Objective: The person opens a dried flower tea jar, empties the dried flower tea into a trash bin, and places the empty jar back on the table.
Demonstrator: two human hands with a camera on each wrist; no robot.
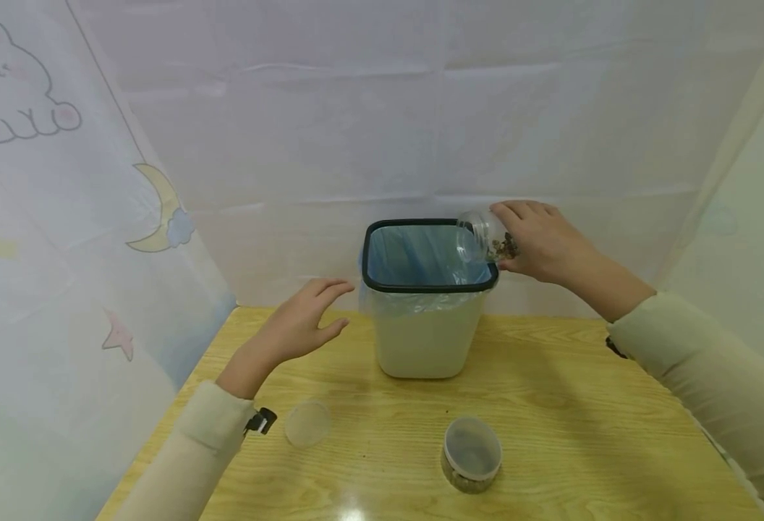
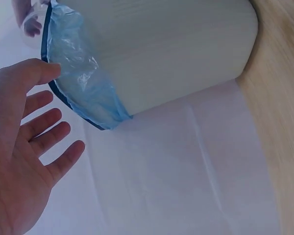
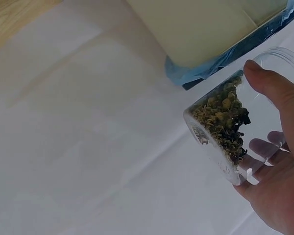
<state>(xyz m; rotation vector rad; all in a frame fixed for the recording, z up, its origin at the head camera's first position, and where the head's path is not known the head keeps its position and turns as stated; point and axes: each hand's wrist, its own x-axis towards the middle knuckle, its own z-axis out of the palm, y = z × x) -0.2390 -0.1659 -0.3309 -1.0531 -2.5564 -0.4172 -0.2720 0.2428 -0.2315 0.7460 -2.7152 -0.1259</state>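
My right hand [image 1: 541, 242] grips a clear jar [image 1: 478, 235] tipped sideways over the right rim of a pale bin [image 1: 424, 336]. Dried, crumbly brown and dark bits [image 3: 223, 120] lie near the jar's base in the right wrist view. Its mouth points over the bin's opening. A blue plastic bag [image 1: 408, 253] lines the bin, held under a black rim [image 1: 421, 288]. To the left of the bin, my left hand [image 1: 300, 318] hovers with fingers spread and holds nothing. In the left wrist view its thumb [image 2: 44, 72] overlaps the bin's rim.
A second jar [image 1: 472, 456] with a whitish lid stands on the wooden table [image 1: 551, 405] near its front. A round translucent lid [image 1: 308, 423] lies flat at the left. White sheeting [image 1: 330, 145] hangs behind the bin, with patterned sheeting on the left side.
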